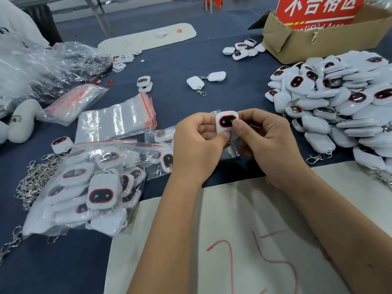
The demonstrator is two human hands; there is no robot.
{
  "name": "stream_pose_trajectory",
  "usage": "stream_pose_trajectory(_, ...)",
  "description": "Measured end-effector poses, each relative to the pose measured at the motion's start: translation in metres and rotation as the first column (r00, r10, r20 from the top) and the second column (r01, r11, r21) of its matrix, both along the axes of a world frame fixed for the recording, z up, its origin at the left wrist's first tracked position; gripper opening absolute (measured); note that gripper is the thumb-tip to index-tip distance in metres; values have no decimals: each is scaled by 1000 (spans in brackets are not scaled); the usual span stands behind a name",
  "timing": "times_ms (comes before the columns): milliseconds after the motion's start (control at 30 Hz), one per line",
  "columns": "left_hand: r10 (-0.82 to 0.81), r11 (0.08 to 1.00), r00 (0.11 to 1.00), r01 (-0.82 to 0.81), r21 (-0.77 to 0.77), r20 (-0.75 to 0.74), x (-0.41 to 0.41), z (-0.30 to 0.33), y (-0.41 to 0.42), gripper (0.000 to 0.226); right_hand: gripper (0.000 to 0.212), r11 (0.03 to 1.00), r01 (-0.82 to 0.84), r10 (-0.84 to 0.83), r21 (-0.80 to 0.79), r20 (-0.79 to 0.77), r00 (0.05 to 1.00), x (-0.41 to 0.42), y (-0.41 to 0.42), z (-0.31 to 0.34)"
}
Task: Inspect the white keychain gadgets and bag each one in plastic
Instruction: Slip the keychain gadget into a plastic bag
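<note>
Dark blue table [169,66], cluttered. One gadget [226,124] is held above it at centre, gripped by the left hand [199,145] and right hand [267,141], thumbs on its face, a small bag [230,150] pinched beneath. The face should be checked before bagging, probably. Unbagged pile [339,102] right, empty bags [118,119] and filled bags [91,183] left, box [318,39] behind; nothing is blocked.

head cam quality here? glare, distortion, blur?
Head view: wide-angle bending toward the edges; glare on the empty bags and the bagged pile; the gadget held by left hand and right hand is fairly sharp; the sign is soft; lighting is even.
</note>
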State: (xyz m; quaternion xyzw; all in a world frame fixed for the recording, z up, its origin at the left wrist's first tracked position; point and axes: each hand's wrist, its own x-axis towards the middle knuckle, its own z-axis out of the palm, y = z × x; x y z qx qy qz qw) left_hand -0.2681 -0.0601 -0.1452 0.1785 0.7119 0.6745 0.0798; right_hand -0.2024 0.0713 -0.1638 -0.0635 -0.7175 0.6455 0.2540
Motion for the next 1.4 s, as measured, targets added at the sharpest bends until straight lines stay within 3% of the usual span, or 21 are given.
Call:
stream_pose_trajectory(200,27,999,994,-31,-29,-107,2,1,3,24,10,998,27,-27,-59,9,1000,-1,1,3)
stream_pose_trajectory(300,77,975,967,-124,-185,-242,2,-1,6,23,13,948,148,-143,-283,39,989,-4,2,2)
stream_pose_trajectory(367,61,918,941,-184,-352,-333,3,-5,8,19,13,907,247,-237,-342,71,969,-5,3,1)
stream_pose_trajectory(433,34,858,930,-216,-466,-367,6,-8,11,28,13,908,297,-285,-295,83,955,-5,5,-1)
stream_pose_trajectory(567,110,803,910,-319,-504,-401,14,-1,16,45,11,929,325,-316,-178,77,946,-3,5,-2)
stream_pose_trajectory(767,95,736,908,-340,-585,-409,14,1,15,27,9,930,366,-366,47,4,931,0,1,2)
stream_pose_trajectory(867,111,758,910,-337,-558,-399,13,1,13,5,7,938,342,-344,47,21,939,-1,1,-1)
stream_pose_trajectory(1100,167,902,973,-215,-375,-156,2,-1,3,18,12,952,244,-252,186,26,967,-1,-1,-2)
stream_pose_trajectory(1400,153,949,952,-216,-229,-265,0,2,-4,19,14,943,260,-274,208,40,961,0,1,-1)
